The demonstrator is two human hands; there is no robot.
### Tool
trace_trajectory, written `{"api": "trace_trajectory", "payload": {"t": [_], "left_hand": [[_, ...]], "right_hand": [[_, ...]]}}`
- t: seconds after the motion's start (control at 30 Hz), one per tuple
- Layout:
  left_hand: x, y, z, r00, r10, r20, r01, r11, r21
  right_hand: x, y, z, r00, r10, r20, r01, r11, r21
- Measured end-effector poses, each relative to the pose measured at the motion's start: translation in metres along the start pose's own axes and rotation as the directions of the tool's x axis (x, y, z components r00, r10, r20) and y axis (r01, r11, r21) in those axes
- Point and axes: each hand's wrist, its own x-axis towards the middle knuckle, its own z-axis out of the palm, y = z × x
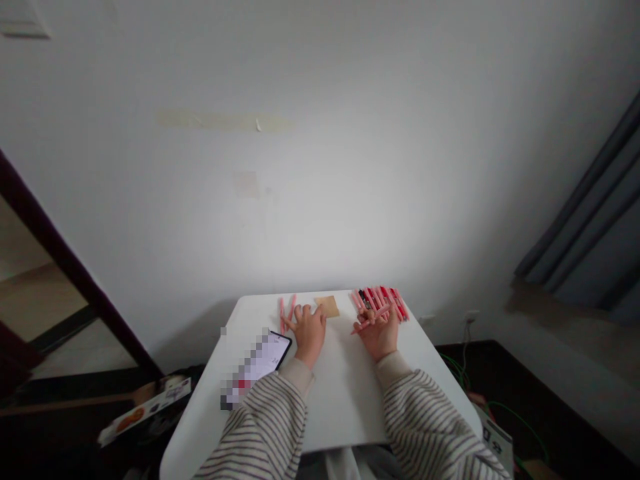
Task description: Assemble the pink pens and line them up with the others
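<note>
The pink pen [369,323] is in my right hand [382,339], over the right side of the white tabletop [345,393], just in front of a row of pens [397,300]. My right fingers are curled closed around it, so part of it is covered, and I can't make out any words on it. My hand also hides the near ends of some pens in the row. The pen I hold is long, thin and light pink, and it slants, with its left end lower in my view. My left hand [310,333] is flat and spread wide, with its fingers apart and nothing held in them. Its thumb side is right by a small tan square [328,306], but I can't tell if it is pressing on it. On its other side are two thin pink sticks [282,309], partly behind my fingers. The row has lots of pink, some deep red and a bit of black, all lying close together. A phone [267,353] lies to the left, near my left wrist, and little blocks blur part of its screen. My stripy sleeves [273,420] run off the bottom of my view. Behind the tabletop is a pale wall [350,167], and a gray curtain [590,240] hangs on the right.
</note>
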Motion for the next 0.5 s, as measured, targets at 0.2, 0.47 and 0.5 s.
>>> {"api": "trace_trajectory", "payload": {"t": [0.2,0.47,0.5], "left_hand": [[-0.004,0.002,-0.003,0.999,0.027,-0.037,-0.027,1.0,-0.006],[-0.008,0.004,-0.011,1.0,0.027,0.009,-0.027,1.0,-0.01],[-0.008,0.004,-0.011,1.0,0.027,0.014,-0.026,1.0,-0.01]], "right_hand": [[0.003,0.0,-0.003,0.999,-0.042,0.028,0.042,0.999,-0.008],[0.009,0.006,-0.002,0.987,-0.162,-0.015,0.15,0.94,-0.305],[0.01,0.007,-0.003,0.985,-0.172,-0.009,0.16,0.935,-0.316]]}}
